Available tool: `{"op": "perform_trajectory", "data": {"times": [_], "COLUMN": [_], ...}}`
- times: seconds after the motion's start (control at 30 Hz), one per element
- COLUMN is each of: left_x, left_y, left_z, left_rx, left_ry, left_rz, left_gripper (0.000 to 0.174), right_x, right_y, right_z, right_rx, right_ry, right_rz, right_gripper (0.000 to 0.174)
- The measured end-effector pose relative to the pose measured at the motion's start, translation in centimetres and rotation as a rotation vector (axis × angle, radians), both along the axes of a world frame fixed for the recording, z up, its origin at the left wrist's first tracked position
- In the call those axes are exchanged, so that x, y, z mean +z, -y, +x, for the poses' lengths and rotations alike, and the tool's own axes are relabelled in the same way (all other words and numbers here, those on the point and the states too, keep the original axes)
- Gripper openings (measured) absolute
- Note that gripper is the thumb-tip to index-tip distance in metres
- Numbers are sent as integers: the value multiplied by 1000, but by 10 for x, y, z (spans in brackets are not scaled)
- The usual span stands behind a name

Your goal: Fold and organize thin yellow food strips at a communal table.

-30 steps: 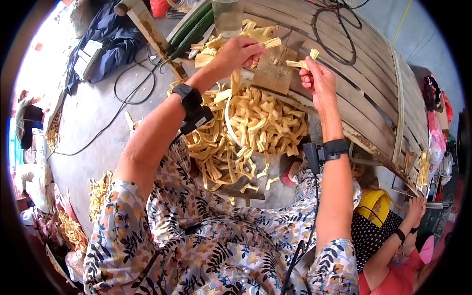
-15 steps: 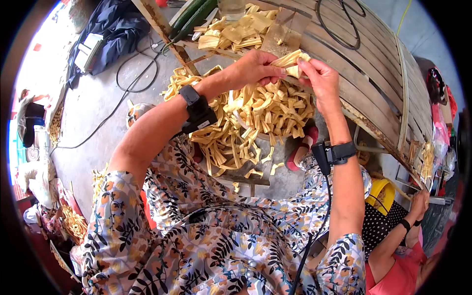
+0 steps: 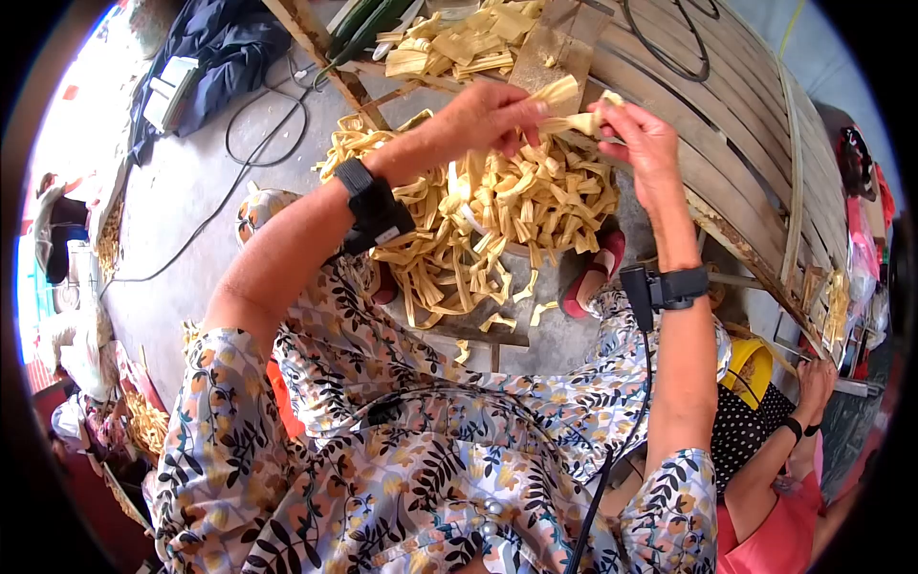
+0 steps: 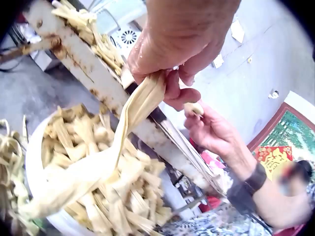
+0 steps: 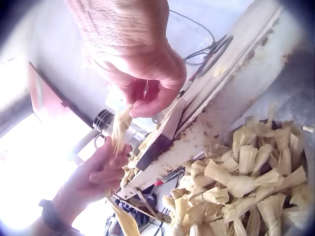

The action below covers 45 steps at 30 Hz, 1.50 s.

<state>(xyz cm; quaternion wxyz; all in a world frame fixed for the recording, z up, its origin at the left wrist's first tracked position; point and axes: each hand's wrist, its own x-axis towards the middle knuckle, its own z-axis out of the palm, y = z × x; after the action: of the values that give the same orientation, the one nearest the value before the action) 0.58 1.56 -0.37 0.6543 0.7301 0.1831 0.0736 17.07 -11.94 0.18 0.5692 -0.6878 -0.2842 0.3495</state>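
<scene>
In the head view the left hand (image 3: pixel 497 119) pinches a pale yellow strip (image 3: pixel 557 91), whose long tail hangs down in the left wrist view (image 4: pixel 133 110). The right hand (image 3: pixel 650 148) pinches the end of a folded yellow piece (image 3: pixel 578 122) between thumb and fingertips. That piece (image 5: pixel 121 129) spans the space between both hands in the right wrist view, its lower end at the left fingers. Below the hands lies a heap of knotted yellow pieces (image 3: pixel 550 196) in a white-rimmed container (image 4: pixel 34 155).
Flat yellow pieces (image 3: pixel 459 48) and a wooden board (image 3: pixel 550 62) lie on the slatted bench (image 3: pixel 727 124). Dark green cucumbers (image 3: pixel 359 29) are at its left end. A black cable (image 3: pixel 251 153) runs over the floor. Another person's arms (image 3: pixel 779 440) show at lower right.
The hands first came together at one yellow piece from apart, and have since drawn slightly apart. The view has shifted, with the bench and heap sitting a little differently.
</scene>
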Motion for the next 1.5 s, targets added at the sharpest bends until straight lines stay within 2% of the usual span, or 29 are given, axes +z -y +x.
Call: {"op": "perform_trajectory", "data": {"times": [0.07, 0.17, 0.23, 0.27, 0.37, 0.4, 0.5, 0.53, 0.63, 0.77, 0.87, 0.93, 1.03, 1.07, 1.1, 1.13, 1.17, 1.23, 1.27, 1.3, 1.37, 1.4, 1.5], "left_x": [-2, -8, -3, -7, -11, -9, -1, 3, 8, -10, -1, 4, 2, 1, 6, 11, 13, 7, 4, 15, 8, 10, 13], "left_y": [-13, -19, -6, -8, -6, -2, 13, 15, 4, -11, 3, 16, 20, 19, 19, 19, 18, 10, 5, -1, -20, -25, -25], "left_z": [-7, -9, -9, -7, 0, 2, 5, 5, 0, -1, -2, -1, 0, -1, -4, -7, -10, -9, -10, -11, -10, -9, -7], "left_rx": [45, -62, -100, -121, -156, -164, -192, -208, -182, -145, -50, -28, -122, -170, -205, -241, -278, -236, -213, -245, -272, -271, -190], "left_ry": [8, -55, -99, -100, -91, -88, -29, -56, 52, 79, 118, 118, 473, 490, 460, 429, 399, 340, 309, 40, 146, 132, 136], "left_rz": [71, 124, 82, 64, 106, 135, 271, 272, -117, -128, 205, 503, 991, 1001, 1006, 1011, 1013, 856, 779, 491, 304, 153, 12], "left_gripper": [28, 29, 27, 26, 25, 25, 25, 24, 22, 21, 14, 15, 23, 27, 23, 20, 17, 14, 12, 12, 15, 17, 27], "right_x": [-4, -20, -24, -19, 5, 14, 10, 10, 20, 16, 24, 20, 12, 11, 11, 2, 0, -3, -4, 0, 18, 29, 40], "right_y": [6, 11, 12, 13, 13, 11, 3, 5, 9, 8, 4, 0, 2, 4, 6, 6, 7, 7, 9, 10, 12, 13, 7], "right_z": [3, -2, -9, -6, -5, -7, -17, -16, -14, -11, 0, -4, -10, -12, -13, -16, -18, -22, -23, -26, -32, -37, -33], "right_rx": [52, 108, 169, 205, 17, -6, 204, 305, 232, 274, 198, 253, 308, 331, 357, 330, 402, 545, 560, 628, 763, 810, 810], "right_ry": [37, 33, 242, 541, 806, 864, 615, 440, 642, 509, 469, 366, 221, 206, 191, 31, 42, 63, 11, -50, -165, -233, -470], "right_rz": [-61, -121, -206, -325, 40, 29, 188, 102, 104, 185, 221, 90, -157, -243, -328, -373, -418, -510, -476, -401, -248, -172, 216], "right_gripper": [19, 20, 22, 21, 23, 22, 19, 19, 19, 16, 19, 24, 31, 30, 30, 24, 23, 22, 20, 20, 19, 25, 39]}}
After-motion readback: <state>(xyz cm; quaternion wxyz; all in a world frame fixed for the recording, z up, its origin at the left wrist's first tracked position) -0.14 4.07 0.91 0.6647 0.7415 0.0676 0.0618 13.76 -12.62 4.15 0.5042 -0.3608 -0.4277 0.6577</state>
